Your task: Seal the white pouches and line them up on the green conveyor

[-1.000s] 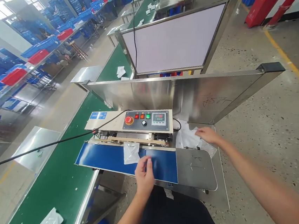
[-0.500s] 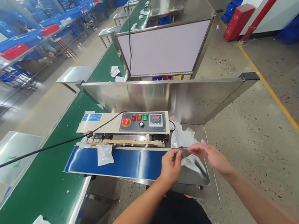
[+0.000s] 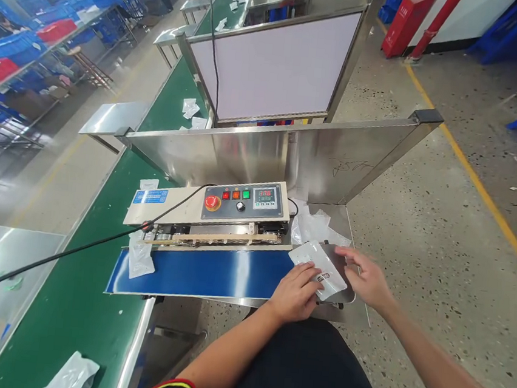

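A flat white plastic pouch with a small dark printed mark lies tilted over the right end of the blue conveyor belt. My left hand grips its lower left edge, fingers on top and thumb hidden. Just to the right, my right hand has thumb and index finger apart, close to the metal end plate, holding nothing visible. Behind the belt stands a band sealing machine with buttons and a lit display. Another white pouch is at the belt's left end, its top edge at the sealing band.
More white pouches lie in a pile behind the belt's right end. An upright metal panel stands behind the machine. A black cable crosses over the green conveyor at left, where another pouch lies.
The pouch on the blue belt has travelled left. My left hand has gone from a pinch to gripping a flat, printed pouch. My right hand has lowered slightly, and the view has shifted.
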Tool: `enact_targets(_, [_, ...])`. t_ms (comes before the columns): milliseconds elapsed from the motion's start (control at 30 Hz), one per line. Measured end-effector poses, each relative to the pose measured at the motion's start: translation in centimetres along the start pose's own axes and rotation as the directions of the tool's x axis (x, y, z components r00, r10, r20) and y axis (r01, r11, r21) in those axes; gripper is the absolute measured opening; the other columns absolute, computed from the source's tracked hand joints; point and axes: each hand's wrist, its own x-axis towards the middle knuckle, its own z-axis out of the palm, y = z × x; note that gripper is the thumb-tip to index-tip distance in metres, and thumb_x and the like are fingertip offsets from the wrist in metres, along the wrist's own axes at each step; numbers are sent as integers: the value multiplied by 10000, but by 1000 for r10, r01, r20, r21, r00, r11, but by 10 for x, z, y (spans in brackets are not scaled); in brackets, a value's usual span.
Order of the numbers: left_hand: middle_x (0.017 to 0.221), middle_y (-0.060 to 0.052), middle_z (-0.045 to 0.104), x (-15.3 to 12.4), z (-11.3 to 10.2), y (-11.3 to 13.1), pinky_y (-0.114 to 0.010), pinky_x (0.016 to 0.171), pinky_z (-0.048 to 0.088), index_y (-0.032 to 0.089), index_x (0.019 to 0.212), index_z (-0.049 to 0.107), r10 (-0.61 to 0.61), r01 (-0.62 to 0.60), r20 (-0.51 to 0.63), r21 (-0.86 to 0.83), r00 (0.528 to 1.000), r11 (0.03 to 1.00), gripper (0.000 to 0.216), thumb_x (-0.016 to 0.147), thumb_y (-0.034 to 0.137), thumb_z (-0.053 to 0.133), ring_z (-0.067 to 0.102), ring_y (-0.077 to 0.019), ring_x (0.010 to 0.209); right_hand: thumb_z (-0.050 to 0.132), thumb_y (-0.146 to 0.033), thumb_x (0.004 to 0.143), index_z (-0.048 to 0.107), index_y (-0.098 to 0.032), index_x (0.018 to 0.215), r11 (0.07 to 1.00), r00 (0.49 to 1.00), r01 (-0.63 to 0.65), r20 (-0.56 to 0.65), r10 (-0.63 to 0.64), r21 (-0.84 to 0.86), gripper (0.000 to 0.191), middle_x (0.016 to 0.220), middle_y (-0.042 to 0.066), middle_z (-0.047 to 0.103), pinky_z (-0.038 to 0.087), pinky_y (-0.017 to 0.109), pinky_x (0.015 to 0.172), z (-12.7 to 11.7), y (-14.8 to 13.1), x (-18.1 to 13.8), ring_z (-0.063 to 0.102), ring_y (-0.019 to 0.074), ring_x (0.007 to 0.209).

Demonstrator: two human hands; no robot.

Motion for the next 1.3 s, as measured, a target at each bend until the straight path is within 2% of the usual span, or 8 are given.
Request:
enact_targets(100, [1521, -149, 727, 0, 3, -4, -579, 1292, 505, 237, 1241, 787, -71, 72, -9, 33, 997, 997, 280, 1004, 142, 671, 571, -330, 1572, 663, -381, 976, 869, -344, 1236, 945, 964, 246, 151, -217, -216, 334, 1509, 78, 738, 513, 657, 1226, -11, 16, -18, 638, 392, 1438])
enact_targets(233, [1398, -141, 797, 9, -8, 7, -597, 1285, 500, 244, 1104, 816, -202, 188, -142, -105, 969, 977, 193, 1088, 225, 625, 692, -309, 1440, 646, -376, 1027, 896, -360, 1124, 930, 941, 328, 140, -307, -166, 268, 1347, 68, 817, 558, 651, 1195, 3, -5, -21, 689, 380, 1369])
enact_targets(333, [1328, -167, 819, 21, -22, 26, -491, 1155, 605, 209, 1099, 813, -486, 369, -270, -386, 832, 846, 276, 1140, 350, 579, 772, -293, 1290, 680, -468, 1052, 885, -326, 1096, 970, 970, 243, 28, -242, -29, 254, 1213, 80, 850, 611, 584, 1137, 11, -42, -15, 756, 352, 1231])
enact_targets(467, [1240, -173, 840, 32, -33, 42, -396, 974, 649, 173, 1236, 813, -752, 453, -222, -681, 621, 575, 447, 1092, 566, 656, 810, -280, 1087, 695, -692, 1031, 872, -263, 1035, 993, 999, 37, -40, -33, 112, 464, 1054, 94, 859, 680, 398, 855, 20, -73, -15, 807, 300, 938])
enact_targets(633, [996, -127, 850, 26, -30, 28, -359, 860, 611, 156, 1062, 871, -776, 529, -95, -680, 624, 508, 549, 1058, 649, 630, 768, -271, 932, 681, -854, 932, 849, -217, 995, 973, 973, -177, -120, 195, 145, 661, 843, 91, 826, 636, 356, 659, 38, -58, -13, 769, 275, 727])
enact_targets(867, [750, -56, 758, 36, -19, -24, -307, 713, 530, 157, 829, 849, -937, 700, -20, -660, 348, 273, 448, 912, 589, 766, 657, -219, 737, 796, -646, 772, 808, -206, 905, 850, 865, -465, -75, 496, 248, 459, 733, 67, 779, 657, 361, 654, 52, -32, 23, 754, 267, 703])
enact_targets(1167, [777, -95, 799, -4, -60, -48, -328, 710, 545, 133, 825, 865, -964, 637, -23, -746, 265, 193, 425, 858, 552, 801, 689, -236, 731, 770, -582, 839, 809, -206, 870, 888, 898, -439, 98, 429, 140, 379, 710, 63, 769, 638, 328, 638, 121, -47, 44, 761, 254, 700])
enact_targets(1300, [1040, -154, 860, -33, -90, -40, -406, 891, 613, 138, 1022, 888, -957, 640, -168, -714, 238, 285, 471, 903, 582, 786, 782, -327, 999, 682, -602, 941, 829, -205, 991, 912, 897, -410, 178, 405, -4, 426, 965, 103, 838, 633, 322, 691, 106, -50, 66, 786, 257, 848])
